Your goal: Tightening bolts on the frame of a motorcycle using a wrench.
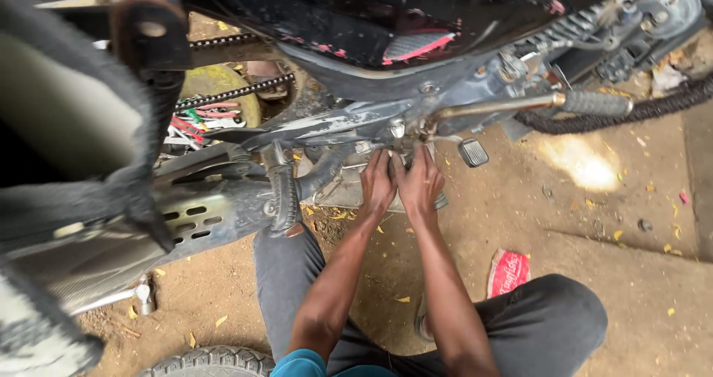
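While both press the engine cover [349,191] | left hand [377,184], right hand [420,184] | fingers flat, narrow

Soft daylight, sun patch [583,163] glaring on dirt floor [594,221]; near seat edge [67,124] blurred, wide-angle edges bowed.

Both hands, left hand [377,184] beside right hand [420,184], press under the motorcycle's engine [349,187], seemingly touching. The brake pedal [473,153] sits just right; the exhaust [171,221] stretches left; a wrapper [509,271] lies on the ground [594,221] near the knee.
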